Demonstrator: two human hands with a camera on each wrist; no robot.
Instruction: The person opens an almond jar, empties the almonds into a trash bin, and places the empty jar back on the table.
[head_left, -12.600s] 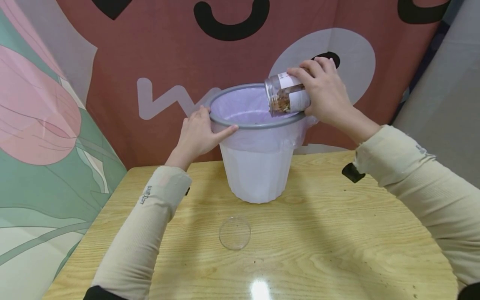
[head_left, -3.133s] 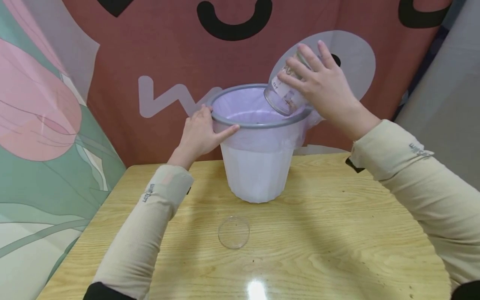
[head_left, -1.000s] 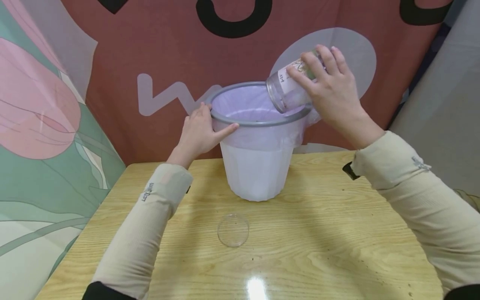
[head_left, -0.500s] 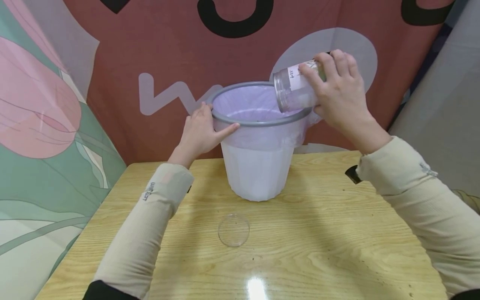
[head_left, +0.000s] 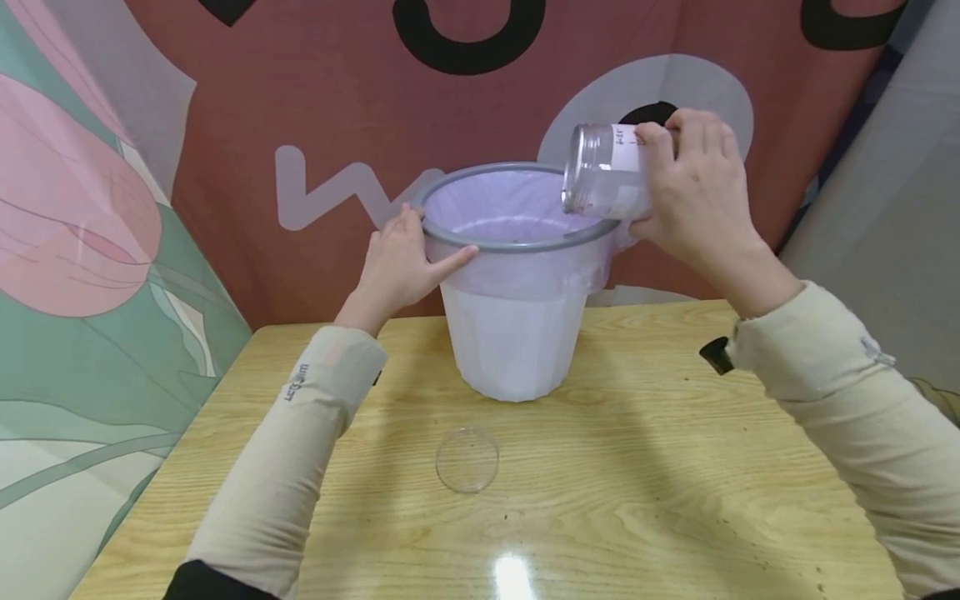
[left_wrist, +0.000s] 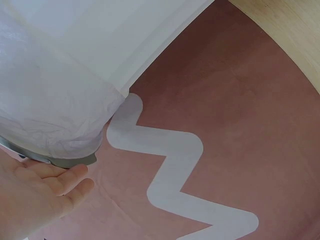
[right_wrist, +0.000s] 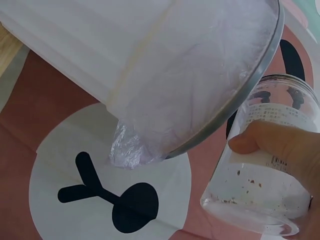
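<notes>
A white trash can [head_left: 517, 342] with a grey rim stands at the back of the table, lined with a thin purplish bag [head_left: 480, 204]. My left hand [head_left: 397, 262] rests against the rim's left side, thumb laid along the front; in the left wrist view its fingers [left_wrist: 75, 175] lie fairly straight at the rim. Over the right side of the rim, my right hand [head_left: 705, 187] grips a clear, labelled jar [head_left: 596, 179], held nearly level with its mouth to the left. In the right wrist view a few brown bits cling inside the jar [right_wrist: 245, 192].
A clear round lid [head_left: 467, 460] lies flat on the wooden table [head_left: 637, 467], in front of the trash can. Small dark crumbs are scattered over the tabletop. A patterned cloth [head_left: 360, 100] hangs close behind the can.
Brown bits seen in the jar earlier are mostly gone from it. Lately the jar has turned from mouth-down to nearly level and shifted right. My left hand has stayed at the rim.
</notes>
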